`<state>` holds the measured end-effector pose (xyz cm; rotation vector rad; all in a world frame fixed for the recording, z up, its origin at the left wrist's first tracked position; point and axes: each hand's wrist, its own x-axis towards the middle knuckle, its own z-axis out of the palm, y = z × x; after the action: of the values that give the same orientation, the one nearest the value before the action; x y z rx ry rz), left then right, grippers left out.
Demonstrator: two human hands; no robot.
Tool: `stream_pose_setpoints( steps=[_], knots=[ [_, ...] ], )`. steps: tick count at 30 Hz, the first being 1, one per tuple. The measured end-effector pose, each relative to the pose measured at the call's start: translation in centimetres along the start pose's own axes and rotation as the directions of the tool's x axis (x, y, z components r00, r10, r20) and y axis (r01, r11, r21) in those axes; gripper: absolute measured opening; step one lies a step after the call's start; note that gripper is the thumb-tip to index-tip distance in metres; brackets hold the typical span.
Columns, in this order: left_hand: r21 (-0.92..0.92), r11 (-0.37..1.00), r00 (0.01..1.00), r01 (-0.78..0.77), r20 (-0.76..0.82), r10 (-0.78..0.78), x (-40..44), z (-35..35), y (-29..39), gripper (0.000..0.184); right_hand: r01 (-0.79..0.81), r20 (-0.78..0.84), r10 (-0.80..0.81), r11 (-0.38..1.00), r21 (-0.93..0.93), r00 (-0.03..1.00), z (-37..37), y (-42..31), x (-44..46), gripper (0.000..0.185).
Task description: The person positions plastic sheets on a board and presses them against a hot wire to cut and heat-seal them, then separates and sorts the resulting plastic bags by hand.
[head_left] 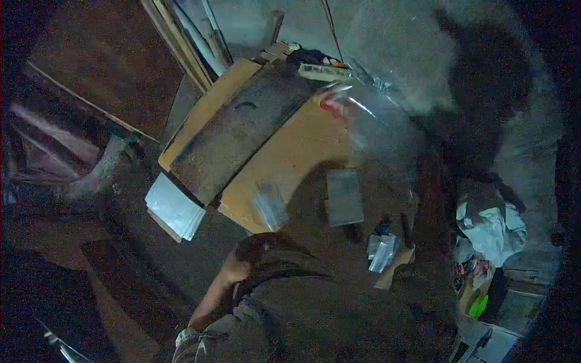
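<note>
My left forearm rises from a light sleeve at the bottom, and my left hand [257, 251] lies in deep shadow at the near edge of the cardboard [284, 163]. Its fingers do not show clearly, so I cannot tell whether it grips anything. Just beyond it is a motion-blurred clear plastic packet [269, 207]. Further right, a flat greyish-clear packet [345, 196] lies in shadow. Small shiny plastic packets [382, 253] sit to the right of my body, by a brown cardboard piece [396, 269]. My right hand cannot be made out.
A dark board [242, 127] lies across the cardboard. White sheets [175, 206] are stacked at its left. Wooden strips [181, 45] lean at the back. Crumpled clear plastic [381, 121] is at the far right end, and a white bag [493, 227] stands at right.
</note>
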<state>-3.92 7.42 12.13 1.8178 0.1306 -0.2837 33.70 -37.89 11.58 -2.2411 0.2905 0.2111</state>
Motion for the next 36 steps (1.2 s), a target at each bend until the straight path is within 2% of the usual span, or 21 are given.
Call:
stream_pose_setpoints(
  steps=[2,4,5,8,9,10,14,17,19,21,23,25,26,27,28,29,30,32,34,35,36],
  knots=[
    [-0.112,0.990,0.996,0.085,-0.009,-0.087,0.3,0.1,0.4,0.031,0.002,-0.048,-0.004,0.999,-0.043,0.999,-0.5,1.2,1.6,0.039],
    [-0.142,0.988,0.997,-0.064,-0.042,0.059,0.3,0.1,-0.5,0.031,0.011,-0.107,-0.021,0.996,-0.093,0.994,-0.9,1.6,2.6,0.039],
    [-0.139,0.989,0.998,-0.053,-0.040,0.048,0.3,0.1,-0.7,0.031,0.016,-0.138,-0.032,0.993,-0.115,0.990,-1.0,1.9,3.0,0.039],
    [0.022,0.999,0.999,-0.038,-0.017,0.039,0.8,0.1,-1.3,0.035,0.042,-0.254,-0.094,0.979,-0.202,0.963,-1.3,3.0,3.8,0.039],
    [0.210,0.959,0.982,-0.190,0.027,0.188,0.9,-0.1,-1.6,0.037,0.056,-0.311,-0.129,0.971,-0.233,0.942,-1.3,3.2,3.8,0.039],
    [0.381,0.861,0.941,-0.337,0.101,0.324,1.0,-0.2,-1.8,0.040,0.071,-0.370,-0.167,0.963,-0.261,0.914,-1.3,3.6,3.8,0.039],
    [0.396,0.862,0.949,-0.315,0.136,0.284,1.6,0.3,-2.0,0.044,0.142,-0.598,-0.342,0.923,-0.357,0.725,-0.7,4.4,1.0,0.039],
    [0.427,0.843,0.944,-0.329,0.176,0.279,2.0,0.6,-1.8,0.050,0.196,-0.662,-0.455,0.882,-0.430,0.595,0.7,4.3,-2.3,0.039],
    [0.360,0.901,0.964,-0.244,0.195,0.183,2.3,0.8,-1.1,0.057,0.226,-0.620,-0.510,0.848,-0.480,0.596,1.6,4.0,-5.2,0.039],
    [0.328,0.927,0.977,-0.182,0.164,0.133,2.4,1.2,-2.3,0.059,0.262,-0.473,-0.551,0.796,-0.546,0.688,3.3,3.1,-8.4,0.040],
    [0.293,0.949,0.988,-0.117,0.129,0.083,2.1,1.5,-2.4,0.061,0.293,-0.149,-0.500,0.695,-0.657,0.853,5.2,1.5,-12.1,0.040],
    [0.452,0.853,0.964,-0.263,0.162,0.211,2.3,1.4,-0.9,0.058,0.368,0.182,-0.355,0.575,-0.731,0.917,7.6,0.5,-14.4,0.040],
    [0.452,0.852,0.964,-0.264,0.161,0.213,2.3,1.4,0.1,0.058,0.293,0.136,-0.260,0.805,-0.516,0.956,8.9,0.5,-15.7,0.040],
    [0.289,0.938,0.978,-0.194,0.129,0.162,2.3,1.4,1.4,0.057,0.295,0.135,-0.264,0.805,-0.514,0.955,9.7,1.9,-16.0,0.040],
    [0.115,0.986,0.989,-0.119,0.106,0.107,2.1,1.2,2.0,0.056,0.308,0.110,-0.303,0.752,-0.583,0.947,10.8,3.8,-15.8,0.043],
    [0.119,0.985,0.988,-0.124,0.103,0.112,1.7,1.2,1.1,0.056,0.315,0.088,-0.343,0.692,-0.649,0.935,11.7,5.4,-15.5,0.046],
    [-0.094,0.988,0.990,-0.126,0.056,0.132,0.9,1.6,-0.5,0.057,0.315,0.084,-0.345,0.694,-0.647,0.935,12.3,6.4,-15.0,0.046],
    [-0.309,0.941,0.988,-0.136,0.025,0.151,0.2,1.1,-1.6,0.058,0.203,-0.105,-0.489,0.536,-0.820,0.866,12.2,8.5,-13.3,0.050],
    [0.262,0.926,0.959,-0.272,0.152,0.239,0.4,0.2,-1.9,0.059,0.280,-0.122,-0.605,0.526,-0.803,0.787,10.4,12.2,-9.0,0.052],
    [0.252,0.926,0.957,-0.280,0.144,0.250,0.2,0.3,-1.9,0.059,0.370,-0.126,-0.703,0.507,-0.778,0.700,9.7,12.9,-7.3,0.053],
    [0.139,0.961,0.970,-0.239,0.085,0.229,-0.3,0.4,-1.8,0.057,0.375,-0.117,-0.710,0.496,-0.783,0.695,8.8,11.9,-6.7,0.053]
  ],
)
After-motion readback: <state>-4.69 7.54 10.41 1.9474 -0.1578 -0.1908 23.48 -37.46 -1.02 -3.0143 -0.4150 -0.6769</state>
